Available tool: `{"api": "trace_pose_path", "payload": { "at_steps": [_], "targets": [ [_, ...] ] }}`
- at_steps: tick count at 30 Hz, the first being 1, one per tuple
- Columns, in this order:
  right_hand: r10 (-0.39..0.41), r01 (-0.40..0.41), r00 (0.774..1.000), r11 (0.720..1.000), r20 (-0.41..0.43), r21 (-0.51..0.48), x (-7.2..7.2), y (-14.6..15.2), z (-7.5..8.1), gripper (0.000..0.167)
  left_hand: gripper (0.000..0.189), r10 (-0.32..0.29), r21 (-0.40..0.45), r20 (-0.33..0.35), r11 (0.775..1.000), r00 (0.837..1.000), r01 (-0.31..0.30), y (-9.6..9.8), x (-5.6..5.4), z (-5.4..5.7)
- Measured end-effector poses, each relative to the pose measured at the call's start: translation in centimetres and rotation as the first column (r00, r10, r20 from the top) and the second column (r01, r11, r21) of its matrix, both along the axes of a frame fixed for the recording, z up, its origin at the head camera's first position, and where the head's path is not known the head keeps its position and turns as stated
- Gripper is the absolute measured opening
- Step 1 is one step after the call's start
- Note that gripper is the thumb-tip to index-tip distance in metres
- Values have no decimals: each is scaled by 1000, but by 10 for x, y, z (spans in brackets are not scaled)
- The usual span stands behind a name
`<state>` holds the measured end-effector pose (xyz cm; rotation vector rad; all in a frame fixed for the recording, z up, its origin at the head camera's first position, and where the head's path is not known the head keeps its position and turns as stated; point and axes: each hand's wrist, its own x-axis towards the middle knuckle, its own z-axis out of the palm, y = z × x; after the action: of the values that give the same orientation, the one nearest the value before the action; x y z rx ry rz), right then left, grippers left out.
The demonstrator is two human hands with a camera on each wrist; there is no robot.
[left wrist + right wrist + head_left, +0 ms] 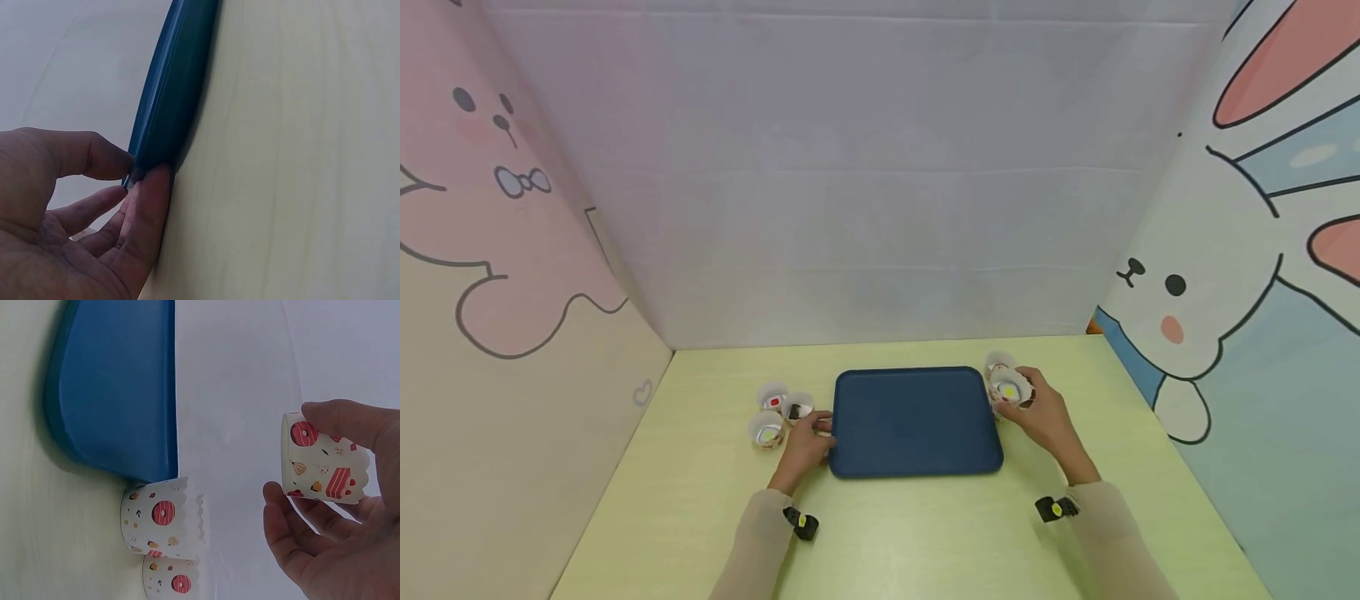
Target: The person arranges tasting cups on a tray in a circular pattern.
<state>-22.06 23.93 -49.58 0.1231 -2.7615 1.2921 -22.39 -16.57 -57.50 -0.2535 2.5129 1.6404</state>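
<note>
A dark blue tray (917, 422) lies flat on the table. My left hand (806, 450) pinches its left edge, thumb on the rim and fingers under it, as the left wrist view shows on the tray (172, 87). In my right hand (1047, 414) is a paper baking cup (1009, 388) printed with donuts and cake slices, with something yellow inside. The right wrist view shows this baking cup (325, 462) raised between thumb and fingers. Beneath it, two more printed cups (159, 515) stand by the tray's right side, partly hidden in the head view.
Left of the tray stand three more paper cups: one with a red piece (772, 397), one with a black piece (797, 407), and one with a pale greenish piece (767, 432). A white wall (880, 183) closes off the back of the pale yellow table (917, 533).
</note>
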Motion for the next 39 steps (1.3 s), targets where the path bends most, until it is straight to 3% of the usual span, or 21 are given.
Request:
{"api": "trace_pose_path", "payload": {
  "at_steps": [24,31,39],
  "targets": [
    [66,-65,998,998,-13,22,-26,-47,1,70,53,-6,8,4,1000,1000,6,-1,0,-1],
    [72,-74,997,996,31,47,-34,-62,-3,73,53,-5,7,6,1000,1000,5,0,0,0],
    [94,-94,995,995,24,26,-41,-80,-11,69,53,-10,22,5,1000,1000,10,-1,0,-1]
  ]
}}
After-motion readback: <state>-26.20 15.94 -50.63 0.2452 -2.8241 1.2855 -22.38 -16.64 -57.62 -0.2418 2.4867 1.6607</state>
